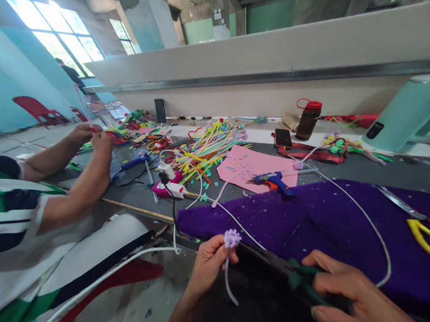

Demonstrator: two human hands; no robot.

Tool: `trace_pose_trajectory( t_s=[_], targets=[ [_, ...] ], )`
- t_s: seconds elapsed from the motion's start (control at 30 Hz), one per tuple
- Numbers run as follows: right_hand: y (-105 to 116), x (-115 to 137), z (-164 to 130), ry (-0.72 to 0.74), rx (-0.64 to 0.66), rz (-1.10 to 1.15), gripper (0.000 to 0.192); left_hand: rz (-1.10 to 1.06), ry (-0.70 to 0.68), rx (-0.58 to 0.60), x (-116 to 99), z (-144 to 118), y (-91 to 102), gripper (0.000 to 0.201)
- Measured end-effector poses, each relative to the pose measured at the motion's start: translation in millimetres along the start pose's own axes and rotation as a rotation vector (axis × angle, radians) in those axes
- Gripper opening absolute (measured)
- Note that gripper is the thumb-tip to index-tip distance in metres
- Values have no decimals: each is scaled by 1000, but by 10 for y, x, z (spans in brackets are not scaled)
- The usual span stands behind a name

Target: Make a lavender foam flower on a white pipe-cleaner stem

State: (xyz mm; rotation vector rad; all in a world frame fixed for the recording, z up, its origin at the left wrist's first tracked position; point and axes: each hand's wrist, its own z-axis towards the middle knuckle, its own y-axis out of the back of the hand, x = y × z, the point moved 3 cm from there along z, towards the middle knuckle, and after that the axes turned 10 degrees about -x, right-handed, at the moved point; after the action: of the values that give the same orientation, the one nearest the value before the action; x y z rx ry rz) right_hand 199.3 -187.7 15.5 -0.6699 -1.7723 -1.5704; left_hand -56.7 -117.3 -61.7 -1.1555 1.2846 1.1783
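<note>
Left hand [209,264] pinches lilac pompom stem [231,248] upright. Right hand [352,293] grips green-handled pliers [284,270], tips at the stem. Purple cloth [323,219] just beyond; glue gun [273,181] on pink sheet [251,165].

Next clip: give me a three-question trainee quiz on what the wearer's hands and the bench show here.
1. True or false: the left hand pinches a lilac pom-pom flower by its stem.
2. What does the right hand hold? A) glue gun B) green-handled pliers C) water bottle
3. Fill in: the blue glue gun lies on a ____ sheet.

Key
1. True.
2. B: the green-handled pliers, jaws pointing toward the flower. The dark water bottle stands at the back of the bench.
3. Pink: the pink sheet, beside the purple cloth.
</note>
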Motion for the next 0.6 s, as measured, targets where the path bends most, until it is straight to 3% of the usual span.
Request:
trace_pose_trajectory(
  t_s=[0.27,0.6],
  targets=[
    [-12,10,-5,-28,18,18,11,113,-41,-4,-31,-7,18,23],
    [-3,147,73,31,202,120,11,254,-119,13,-141,9,51,22]
  ],
)
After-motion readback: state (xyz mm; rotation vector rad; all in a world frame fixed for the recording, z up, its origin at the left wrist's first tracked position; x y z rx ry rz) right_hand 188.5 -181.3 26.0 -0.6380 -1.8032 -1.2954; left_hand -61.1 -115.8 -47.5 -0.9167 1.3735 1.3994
